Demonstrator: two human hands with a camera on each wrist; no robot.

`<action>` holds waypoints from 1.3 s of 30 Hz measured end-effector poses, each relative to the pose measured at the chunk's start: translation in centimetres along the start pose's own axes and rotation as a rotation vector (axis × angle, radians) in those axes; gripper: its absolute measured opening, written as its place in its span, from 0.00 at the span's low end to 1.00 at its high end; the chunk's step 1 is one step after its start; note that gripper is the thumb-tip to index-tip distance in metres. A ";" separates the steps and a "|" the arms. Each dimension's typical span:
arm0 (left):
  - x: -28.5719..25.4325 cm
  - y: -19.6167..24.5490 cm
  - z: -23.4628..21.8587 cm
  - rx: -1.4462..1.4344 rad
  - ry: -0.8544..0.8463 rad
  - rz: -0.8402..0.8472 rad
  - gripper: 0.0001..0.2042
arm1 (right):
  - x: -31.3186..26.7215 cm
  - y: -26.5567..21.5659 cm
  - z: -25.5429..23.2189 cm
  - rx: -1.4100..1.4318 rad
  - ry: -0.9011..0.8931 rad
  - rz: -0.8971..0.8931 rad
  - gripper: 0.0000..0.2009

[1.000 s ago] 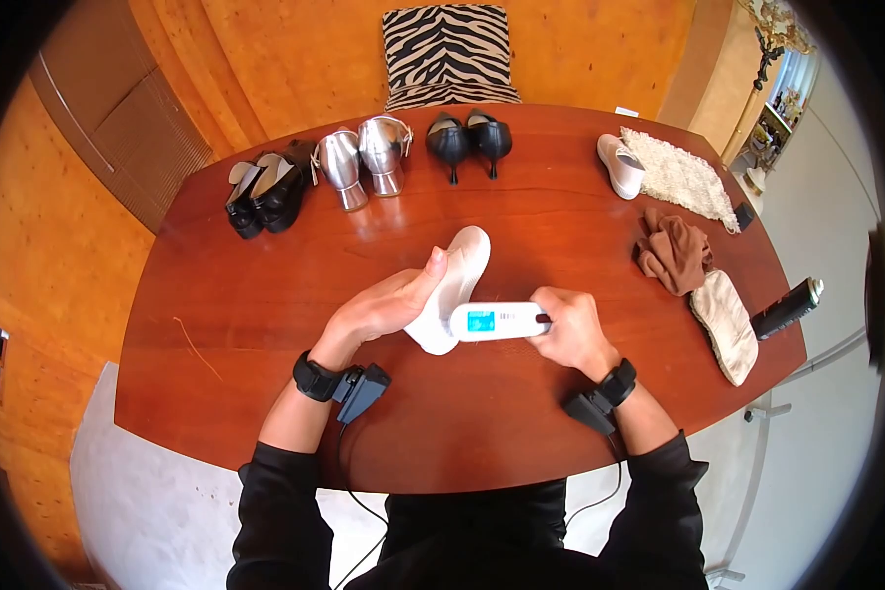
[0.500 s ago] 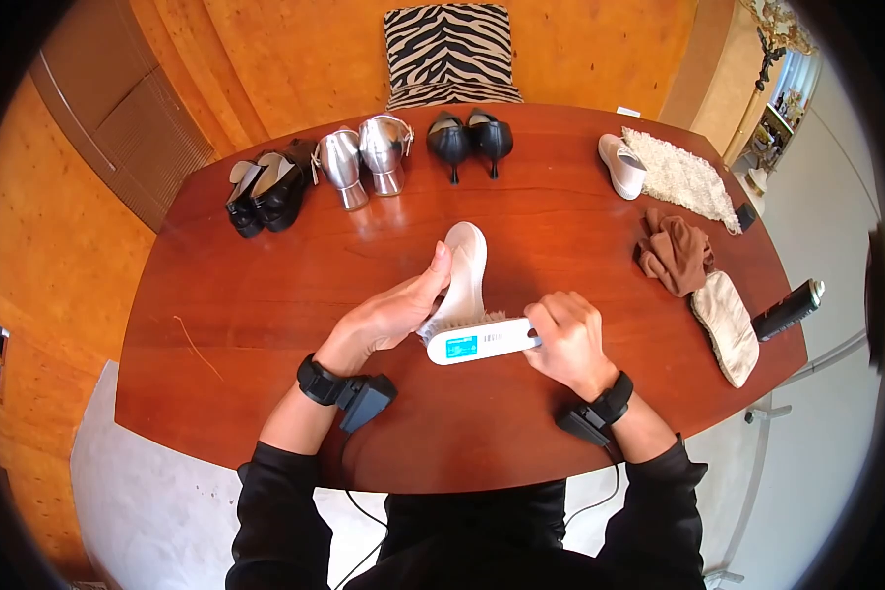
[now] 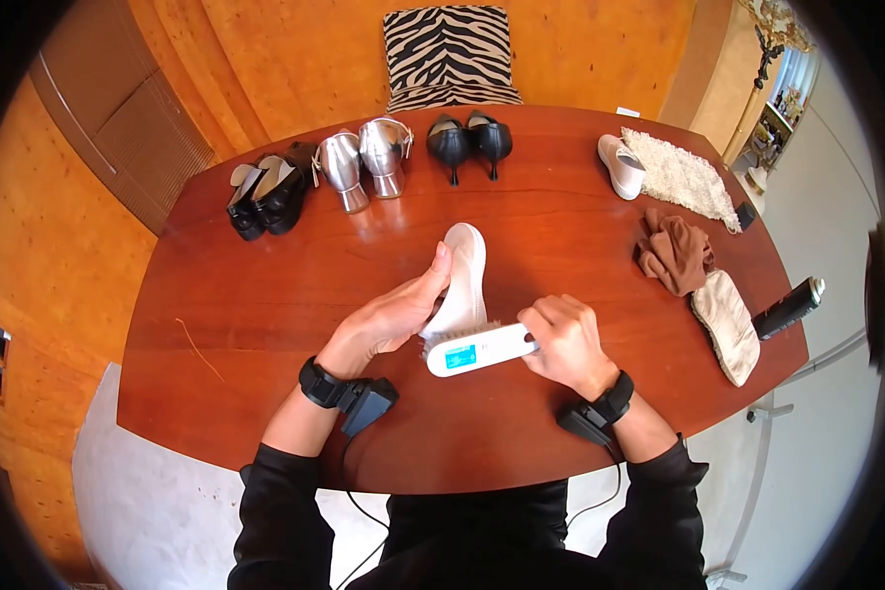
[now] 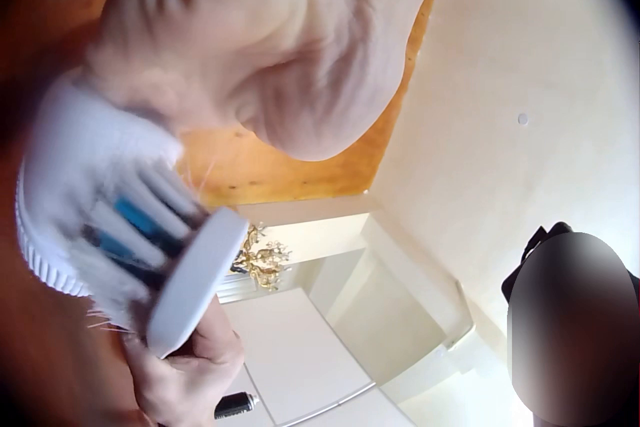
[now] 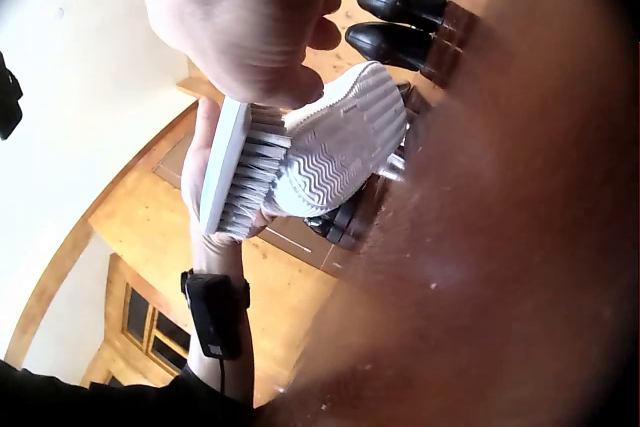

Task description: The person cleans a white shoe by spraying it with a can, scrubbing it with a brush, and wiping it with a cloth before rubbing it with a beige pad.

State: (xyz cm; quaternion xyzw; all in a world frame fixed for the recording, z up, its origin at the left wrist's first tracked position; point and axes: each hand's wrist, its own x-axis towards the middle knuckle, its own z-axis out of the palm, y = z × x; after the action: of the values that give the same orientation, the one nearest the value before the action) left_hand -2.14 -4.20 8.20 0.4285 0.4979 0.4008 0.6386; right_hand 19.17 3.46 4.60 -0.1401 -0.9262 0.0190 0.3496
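Observation:
In the head view my left hand (image 3: 395,313) holds a white sneaker (image 3: 469,270) above the middle of the table, thumb along its upper edge. My right hand (image 3: 566,339) grips the handle end of a white scrub brush (image 3: 501,346) with a blue label on its back. The brush lies across the near end of the sneaker and hides part of it. Seen from the right wrist, the pale bristles (image 5: 255,172) meet the heel end of the ridged, wavy-patterned sole (image 5: 335,147). The left wrist view shows white and blue bristles (image 4: 135,222) against the sneaker.
Along the table's (image 3: 265,324) far side stand black shoes (image 3: 270,192), silver heels (image 3: 364,162) and black heels (image 3: 469,143). At right are another white sneaker (image 3: 621,167), a cream textured cloth (image 3: 680,179), a brown cloth (image 3: 675,251), a beige pad (image 3: 726,324) and a black spray can (image 3: 789,310).
The brush has moved toward me and slightly left, tilting so its bristles show against the heel end. The sneaker has turned a little more upright in my left hand.

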 end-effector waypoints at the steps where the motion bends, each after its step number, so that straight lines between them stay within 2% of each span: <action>1: -0.2 0.3 0.1 0.015 -0.014 0.011 0.48 | -0.1 0.2 0.1 0.001 0.001 0.001 0.10; 3: -0.2 0.3 0.1 0.029 -0.028 0.022 0.47 | -0.2 0.9 0.3 -0.014 0.030 0.120 0.10; 4: -0.2 0.2 0.1 0.047 -0.020 0.049 0.46 | -0.3 1.2 0.4 -0.015 0.030 0.121 0.10; 6: -0.2 0.3 0.1 0.066 -0.013 0.074 0.45 | -0.4 1.8 0.7 -0.012 0.023 0.274 0.09; 10: -0.1 0.3 -0.1 0.124 0.019 0.062 0.44 | -0.5 2.5 0.7 0.001 -0.030 0.406 0.09; 14: 0.0 -0.1 -0.7 0.189 0.027 0.064 0.45 | -0.4 2.3 0.6 0.044 -0.043 0.375 0.10; 16: 0.4 -0.8 -1.2 0.202 0.055 0.058 0.44 | -0.6 2.4 0.8 0.157 -0.079 0.269 0.10; 18: 0.4 -0.9 -1.2 0.216 0.082 0.051 0.44 | -0.6 2.3 0.8 0.180 -0.095 0.265 0.10; 21: 0.0 0.0 -0.7 0.258 0.089 0.025 0.44 | -0.5 2.4 0.8 0.132 -0.071 0.300 0.09; 24: 0.2 -0.3 -0.8 0.240 0.056 0.068 0.42 | -0.5 2.9 0.9 0.058 -0.050 0.404 0.10; 27: -0.2 0.2 -0.2 0.222 0.111 0.059 0.41 | -0.7 3.5 1.2 0.022 -0.051 0.500 0.10; 31: -0.1 0.0 -0.6 0.220 0.077 0.049 0.41 | -0.5 3.1 0.8 0.064 -0.083 0.488 0.09; 33: -0.2 0.0 -0.7 0.241 0.058 0.055 0.40 | -0.6 2.9 0.7 0.220 -0.132 0.390 0.09; 37: -0.3 0.1 -0.7 0.318 0.074 0.044 0.40 | -0.6 2.7 0.9 0.221 -0.164 0.401 0.09; 39: 0.0 -0.3 -0.8 0.331 0.065 0.054 0.40 | -0.4 2.8 0.7 0.110 -0.139 0.502 0.08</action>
State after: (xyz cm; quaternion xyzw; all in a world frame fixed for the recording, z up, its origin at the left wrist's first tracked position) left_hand -2.92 -4.18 7.80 0.5280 0.5658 0.3441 0.5317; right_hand 19.72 6.03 3.47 -0.3447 -0.8816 0.1652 0.2767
